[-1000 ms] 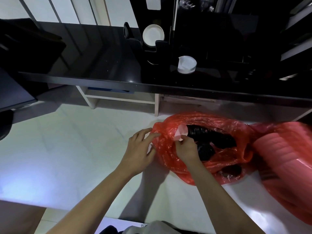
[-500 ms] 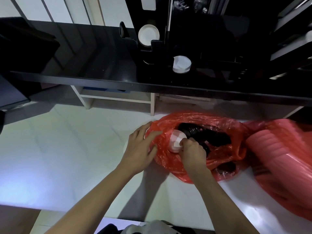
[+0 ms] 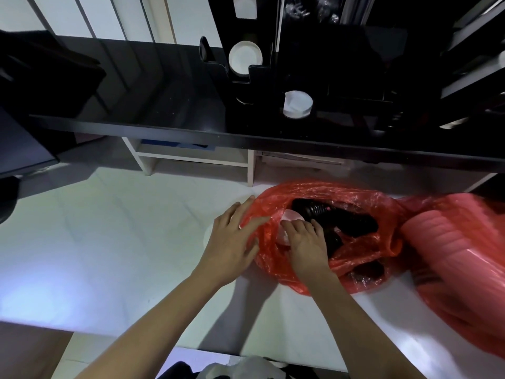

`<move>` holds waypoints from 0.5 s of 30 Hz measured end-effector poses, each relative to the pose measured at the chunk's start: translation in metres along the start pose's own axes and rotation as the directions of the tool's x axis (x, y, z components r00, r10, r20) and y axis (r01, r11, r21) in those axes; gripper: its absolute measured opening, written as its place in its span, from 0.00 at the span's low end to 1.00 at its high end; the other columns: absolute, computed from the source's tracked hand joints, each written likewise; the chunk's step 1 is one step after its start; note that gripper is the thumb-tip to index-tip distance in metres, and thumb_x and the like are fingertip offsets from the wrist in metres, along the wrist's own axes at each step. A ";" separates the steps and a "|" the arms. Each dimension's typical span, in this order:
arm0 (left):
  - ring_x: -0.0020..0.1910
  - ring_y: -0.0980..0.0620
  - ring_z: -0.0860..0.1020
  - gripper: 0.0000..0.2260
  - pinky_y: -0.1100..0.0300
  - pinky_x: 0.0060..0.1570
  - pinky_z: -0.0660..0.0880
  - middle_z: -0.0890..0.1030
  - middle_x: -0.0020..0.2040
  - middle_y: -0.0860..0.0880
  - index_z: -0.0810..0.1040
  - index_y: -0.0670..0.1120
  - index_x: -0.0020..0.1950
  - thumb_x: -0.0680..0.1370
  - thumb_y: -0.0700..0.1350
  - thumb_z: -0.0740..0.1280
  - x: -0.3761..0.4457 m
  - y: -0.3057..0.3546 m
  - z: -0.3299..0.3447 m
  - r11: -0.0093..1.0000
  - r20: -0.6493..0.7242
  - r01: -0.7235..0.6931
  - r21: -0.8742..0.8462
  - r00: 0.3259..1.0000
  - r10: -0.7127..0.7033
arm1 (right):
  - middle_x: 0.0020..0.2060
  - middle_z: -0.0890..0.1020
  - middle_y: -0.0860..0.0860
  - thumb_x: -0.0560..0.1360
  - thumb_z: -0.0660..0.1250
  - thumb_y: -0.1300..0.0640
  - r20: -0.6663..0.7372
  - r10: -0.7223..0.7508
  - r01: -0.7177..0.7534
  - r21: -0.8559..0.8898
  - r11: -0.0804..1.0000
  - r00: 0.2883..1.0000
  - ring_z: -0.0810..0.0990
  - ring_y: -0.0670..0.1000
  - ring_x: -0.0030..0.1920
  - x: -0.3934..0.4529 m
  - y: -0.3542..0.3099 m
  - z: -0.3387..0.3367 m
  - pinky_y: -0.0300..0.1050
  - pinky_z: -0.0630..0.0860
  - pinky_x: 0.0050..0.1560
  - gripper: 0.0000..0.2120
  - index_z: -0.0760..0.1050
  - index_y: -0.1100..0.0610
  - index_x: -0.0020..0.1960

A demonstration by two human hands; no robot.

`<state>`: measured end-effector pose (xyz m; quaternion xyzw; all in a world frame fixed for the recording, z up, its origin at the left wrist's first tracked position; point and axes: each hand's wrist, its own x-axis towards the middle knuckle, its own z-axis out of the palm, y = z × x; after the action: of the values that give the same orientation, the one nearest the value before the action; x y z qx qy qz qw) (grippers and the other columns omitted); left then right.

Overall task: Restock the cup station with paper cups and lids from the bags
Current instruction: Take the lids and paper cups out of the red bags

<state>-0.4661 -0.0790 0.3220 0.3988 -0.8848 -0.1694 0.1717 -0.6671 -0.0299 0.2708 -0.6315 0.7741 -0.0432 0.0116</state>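
Head view: left hand lies flat, fingers straight, pressing the red bag's mouth open on the floor. Right hand is inside, fingers curled on a white cup beside the black lids. Suggest pinning the plastic firmly and lifting straight out to avoid snagging.

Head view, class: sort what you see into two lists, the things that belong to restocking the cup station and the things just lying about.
Belongs to the job:
red bag, open on the floor
black lids inside it
white cup under the right hand
left hand on the bag's edge
second red bag
cup station on the counter

Lying about:
white shelf unit
dark chair
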 end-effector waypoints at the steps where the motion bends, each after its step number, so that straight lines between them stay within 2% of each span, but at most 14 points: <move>1: 0.80 0.42 0.58 0.24 0.45 0.75 0.60 0.56 0.83 0.52 0.70 0.62 0.73 0.77 0.49 0.63 -0.001 0.000 0.001 1.000 0.009 -0.006 0.006 1.000 0.006 | 0.53 0.83 0.52 0.63 0.79 0.61 0.006 0.008 -0.008 -0.021 1.000 1.000 0.82 0.58 0.57 0.000 0.000 0.001 0.60 0.68 0.70 0.31 0.79 0.52 0.65; 4: 0.80 0.41 0.57 0.23 0.44 0.75 0.60 0.56 0.83 0.53 0.68 0.64 0.74 0.78 0.54 0.64 -0.003 0.001 0.004 1.000 0.051 -0.009 0.016 0.999 0.008 | 0.52 0.82 0.53 0.64 0.78 0.60 0.025 0.027 -0.025 -0.082 0.996 0.999 0.81 0.59 0.53 -0.001 -0.002 0.002 0.60 0.68 0.66 0.31 0.78 0.51 0.66; 9: 0.81 0.40 0.55 0.22 0.42 0.75 0.60 0.59 0.82 0.52 0.69 0.63 0.74 0.79 0.56 0.66 -0.006 0.001 0.009 0.998 0.093 0.013 0.054 0.995 -0.018 | 0.56 0.80 0.52 0.67 0.79 0.53 0.060 0.024 -0.017 -0.108 0.994 0.998 0.79 0.58 0.57 0.002 -0.003 0.001 0.58 0.64 0.66 0.32 0.74 0.49 0.69; 13: 0.81 0.40 0.54 0.23 0.43 0.76 0.57 0.59 0.82 0.50 0.69 0.62 0.75 0.80 0.55 0.66 -0.006 0.002 0.008 0.997 0.115 0.034 0.064 0.992 -0.042 | 0.55 0.82 0.54 0.70 0.76 0.50 0.012 0.013 -0.013 -0.030 0.999 1.000 0.81 0.59 0.55 0.001 0.001 -0.002 0.60 0.65 0.66 0.28 0.76 0.50 0.68; 15: 0.81 0.40 0.54 0.23 0.43 0.76 0.58 0.59 0.82 0.49 0.68 0.62 0.75 0.80 0.55 0.66 -0.005 0.003 0.008 0.997 0.117 0.036 0.068 0.992 -0.044 | 0.55 0.83 0.54 0.70 0.76 0.50 -0.029 0.011 -0.010 0.036 0.999 1.000 0.82 0.59 0.54 -0.002 0.006 -0.002 0.60 0.63 0.67 0.27 0.77 0.51 0.68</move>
<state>-0.4678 -0.0721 0.3154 0.4112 -0.8903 -0.1668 0.1022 -0.6726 -0.0271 0.2725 -0.6266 0.7764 -0.0664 0.0119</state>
